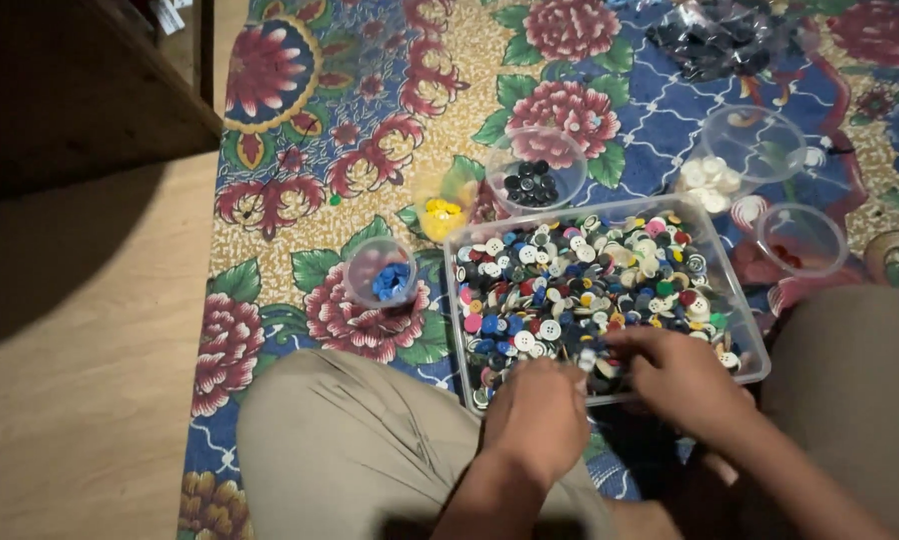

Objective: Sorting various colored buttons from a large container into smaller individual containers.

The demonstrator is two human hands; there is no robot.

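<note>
Fingers of both hands dip into the near edge of a clear plastic tray (458, 300) heaped with mixed buttons (580, 280) of many colours. The left hand (537, 410) lies knuckles up at the tray's near rim, its fingers curled down and together among the buttons; whether they pinch one I cannot tell, since the back of the hand hides the tips. The right hand (678, 375) reaches in just beside it, fingers bent and close together over the pile, and a pale button shows between the two hands, though which fingers grip it is hard to make out.

The tray rests on a flowered rug (370, 120), with its near corners between the person's knees in tan trousers (350, 440). Around the tray's far side stand small clear cups: one with blue buttons (388, 280) off the left corner, one with yellow buttons (442, 215) near the far left corner, one with black buttons (532, 183) at the far edge, one with white buttons (710, 182) beyond the far right corner, and one with a few red buttons (788, 255) just right of the tray. Another clear cup (760, 135) sits behind the white ones. A clear bag of dark buttons (715, 40) is cut off at the rug's top edge. Bare wood floor (80, 380) lies left of the rug, partly in shadow.
</note>
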